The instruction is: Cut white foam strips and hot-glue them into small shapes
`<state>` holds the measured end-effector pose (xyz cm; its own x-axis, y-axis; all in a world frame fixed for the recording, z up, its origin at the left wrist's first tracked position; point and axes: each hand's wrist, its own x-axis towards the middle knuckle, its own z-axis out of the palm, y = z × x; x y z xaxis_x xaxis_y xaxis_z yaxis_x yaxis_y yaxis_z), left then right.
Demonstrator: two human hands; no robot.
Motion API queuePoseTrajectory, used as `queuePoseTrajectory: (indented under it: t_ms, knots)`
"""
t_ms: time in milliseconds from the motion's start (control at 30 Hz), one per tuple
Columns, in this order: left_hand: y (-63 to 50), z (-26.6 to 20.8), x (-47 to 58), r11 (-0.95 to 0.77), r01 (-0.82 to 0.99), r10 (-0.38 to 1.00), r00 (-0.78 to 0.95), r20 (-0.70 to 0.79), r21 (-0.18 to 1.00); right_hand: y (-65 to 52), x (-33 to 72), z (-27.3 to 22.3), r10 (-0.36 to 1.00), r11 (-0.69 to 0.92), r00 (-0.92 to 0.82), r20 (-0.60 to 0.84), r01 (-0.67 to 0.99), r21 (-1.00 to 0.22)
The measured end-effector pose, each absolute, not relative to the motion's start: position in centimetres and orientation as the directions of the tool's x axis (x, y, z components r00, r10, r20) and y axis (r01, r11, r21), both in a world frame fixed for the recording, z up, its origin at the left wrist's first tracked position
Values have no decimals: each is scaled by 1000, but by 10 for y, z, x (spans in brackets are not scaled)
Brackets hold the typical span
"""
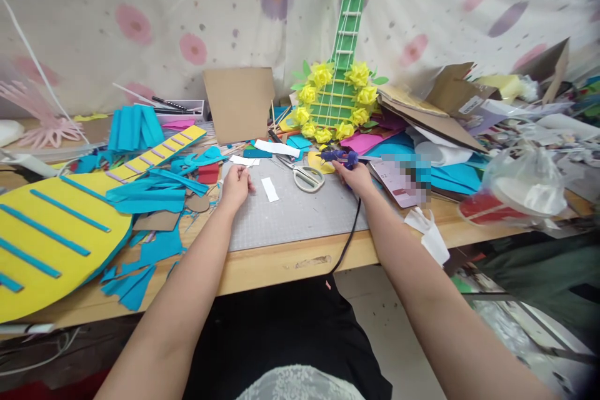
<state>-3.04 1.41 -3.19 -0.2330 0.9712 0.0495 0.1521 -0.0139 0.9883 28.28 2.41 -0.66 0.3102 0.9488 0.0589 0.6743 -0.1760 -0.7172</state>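
In my right hand [355, 177] is a blue hot glue gun [332, 155], its nozzle pointing left over a yellow paper piece [320, 163]. A black cord [350, 234] runs from it down over the table edge. My left hand [237, 185] rests on the left side of the grey cutting mat [300, 225], fingers pinched together. What they hold, if anything, is too small to make out. Just beyond its fingertips lies a white paper strip [244, 161]. Between my hands are a white rectangle of paper [269, 189] and scissors [307, 178] with pale handles.
A green paper guitar [342, 97] with yellow flowers leans against the back curtain. At left lies a yellow guitar shape [60, 225] beside teal paper scraps [150, 253]. Cardboard [239, 106] stands behind the mat. A bagged red-and-white container [509, 194] sits at right.
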Motion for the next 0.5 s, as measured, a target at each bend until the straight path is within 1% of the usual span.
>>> queuePoseTrajectory:
  t_ms: [100,167,333,367,433,500]
  knots:
    - [15,-34,-32,-18,176,970,-235,60,984,25,278,-8,947,-214,317,42,726,-653]
    - [14,-34,-32,-25,193,970,-233,71,981,24,276,-5,948,-213,313,59,760,-613]
    - [13,-34,-31,-44,227,969,-226,96,973,14,283,5,963,-59,192,189,834,-549]
    - [13,-33,-31,-44,235,968,-230,99,971,11,285,8,963,-36,170,211,853,-521]
    - [12,-32,-31,-42,260,963,-246,108,965,5,287,14,957,-46,164,239,900,-434]
    - [11,-30,-30,-42,314,953,-272,132,948,-2,286,24,963,-115,185,198,940,-321]
